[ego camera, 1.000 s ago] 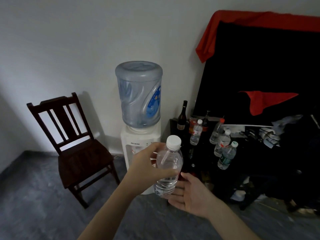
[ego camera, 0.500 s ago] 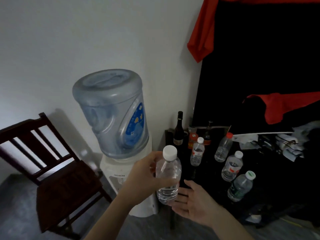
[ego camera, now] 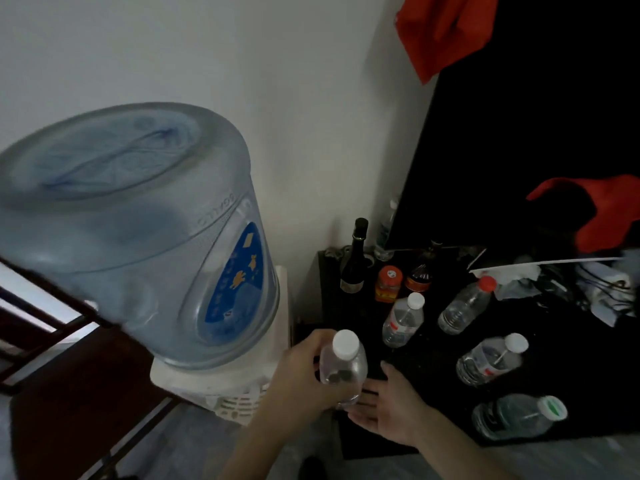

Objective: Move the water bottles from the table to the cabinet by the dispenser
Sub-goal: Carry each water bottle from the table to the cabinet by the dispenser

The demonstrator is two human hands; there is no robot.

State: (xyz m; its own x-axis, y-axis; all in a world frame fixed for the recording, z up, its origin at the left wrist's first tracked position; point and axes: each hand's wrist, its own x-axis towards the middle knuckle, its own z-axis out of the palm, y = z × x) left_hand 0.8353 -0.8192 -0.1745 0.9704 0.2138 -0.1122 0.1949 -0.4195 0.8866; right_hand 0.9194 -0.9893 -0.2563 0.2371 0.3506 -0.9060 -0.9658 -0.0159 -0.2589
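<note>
Setting the clear bottle [ego camera: 343, 367], gripped by the left hand [ego camera: 304, 379] above the cabinet [ego camera: 433, 344] edge, should be done upright, clear of standing bottles, steadied by the flat, spread-fingered right hand [ego camera: 388, 408].

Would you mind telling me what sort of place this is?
Probably a lived-in room at home: a water dispenser beside a dark cabinet crowded with bottles, a wooden chair, and red cloth hanging above.
</note>
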